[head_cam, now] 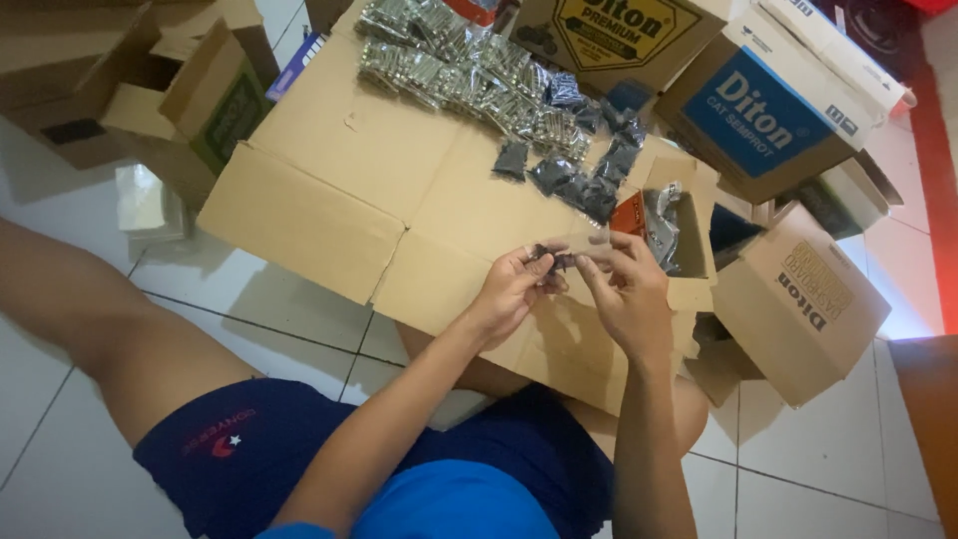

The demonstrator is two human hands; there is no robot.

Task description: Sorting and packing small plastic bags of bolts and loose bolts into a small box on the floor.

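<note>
Seated on a white tiled floor [249, 329] with knees spread, the person works over a large flattened brown cardboard sheet [399, 180] laid out in front of them. The left hand [512, 289] and the right hand [627, 289] meet just above the near edge of that sheet, and between them sits a small dark packet [550, 258] in clear plastic. The left hand has its fingers curled in around the packet's left end, thumb and fingertips pinched on it; the right hand grips the other end, its fingers bent and closed over the plastic. What is inside the packet is too small to tell. Farther up the cardboard sheet lies a wide heap of small clear bags of silvery metal parts [459, 65], and beside it, toward the right, a scatter of small dark bags [584, 175]. Just right of the hands stands a small open brown carton [682, 215] with shiny plastic bags showing inside. A closed brown cardboard box [798, 304] lies tilted near the right hand, and a blue-and-white printed carton [768, 105] sits behind it. More open brown boxes [150, 90] are stacked at the upper left.
</note>
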